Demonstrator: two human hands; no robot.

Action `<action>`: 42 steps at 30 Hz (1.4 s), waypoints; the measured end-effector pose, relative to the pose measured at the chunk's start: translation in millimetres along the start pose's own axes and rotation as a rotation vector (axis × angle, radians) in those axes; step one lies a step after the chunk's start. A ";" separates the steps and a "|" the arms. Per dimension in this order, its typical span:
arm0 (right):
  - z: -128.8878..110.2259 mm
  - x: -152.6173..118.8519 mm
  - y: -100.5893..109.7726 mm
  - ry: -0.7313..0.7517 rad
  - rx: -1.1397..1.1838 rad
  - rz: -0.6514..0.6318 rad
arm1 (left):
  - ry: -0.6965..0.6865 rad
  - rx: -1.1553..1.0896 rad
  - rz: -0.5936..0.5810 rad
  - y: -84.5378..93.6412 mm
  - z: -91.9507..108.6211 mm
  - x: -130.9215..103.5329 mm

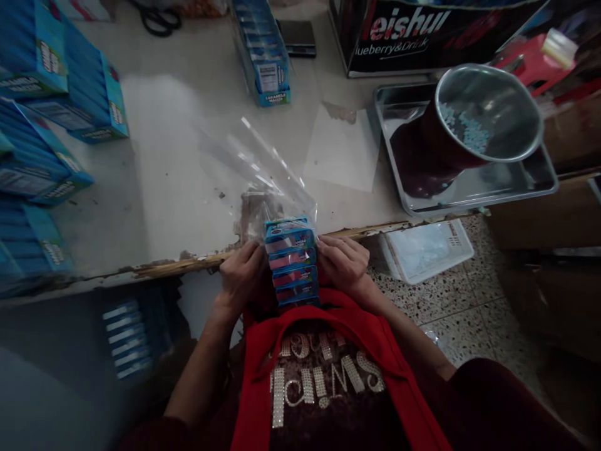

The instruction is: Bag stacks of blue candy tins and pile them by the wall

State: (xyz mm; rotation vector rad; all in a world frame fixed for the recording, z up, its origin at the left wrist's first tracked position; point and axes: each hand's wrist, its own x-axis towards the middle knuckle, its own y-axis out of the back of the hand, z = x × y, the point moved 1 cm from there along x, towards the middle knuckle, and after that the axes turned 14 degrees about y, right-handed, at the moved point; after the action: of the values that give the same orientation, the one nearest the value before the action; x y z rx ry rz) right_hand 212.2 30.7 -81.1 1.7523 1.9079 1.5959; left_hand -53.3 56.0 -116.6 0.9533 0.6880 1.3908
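A clear plastic bag (282, 178) surrounds a row of small blue packs (293, 263) between my hands, close to my body at the table's front edge. My left hand (241, 269) pinches the bag's edge on the left side of the packs. On the right side, my right hand (345, 260) has its fingers closed on the opposite edge of the bag. The loose, shiny end of the bag spreads forward over the tabletop, beyond the packs.
Blue boxes (70, 81) stack at the left. A filled blue tray (265, 50), a small scale (298, 39) and scissors (157, 19) lie at the back. A metal bowl (498, 113) with pale pieces sits on a metal tray (404, 194). Below is a plastic bin (427, 250).
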 end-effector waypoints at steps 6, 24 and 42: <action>34.8 3.6 13.3 -0.458 0.576 -0.054 | 0.295 -0.652 -0.358 32.7 -36.3 17.4; 3.8 8.1 -26.2 -0.588 1.161 0.060 | 0.600 -1.329 -0.507 2.1 58.7 0.6; 34.5 19.1 30.0 -0.405 0.902 -0.029 | 0.769 -1.391 -0.579 25.4 87.6 -35.0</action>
State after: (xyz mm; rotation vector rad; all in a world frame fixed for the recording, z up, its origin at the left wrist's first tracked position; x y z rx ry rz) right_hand 248.8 59.8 -64.7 2.0514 2.5654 0.2569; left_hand 6.6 6.8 -57.2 -0.8534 0.3127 1.2564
